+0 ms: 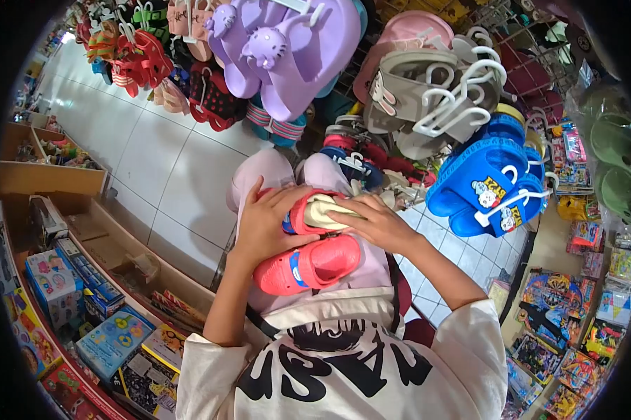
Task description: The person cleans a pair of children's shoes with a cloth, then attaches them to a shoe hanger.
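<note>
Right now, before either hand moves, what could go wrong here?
The lower clog lies on the lap with only the left hand close above it, so a shift of the legs might slide it off. The upper clog could twist if the right hand pulls hard at the cream stuffing. Swinging the right arm outward may knock the hanging blue slippers.

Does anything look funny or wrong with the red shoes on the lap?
One odd thing: something pale and crumpled is bunched inside the upper red shoe, by the right hand, while the lower red shoe looks empty. I see no damage.
</note>
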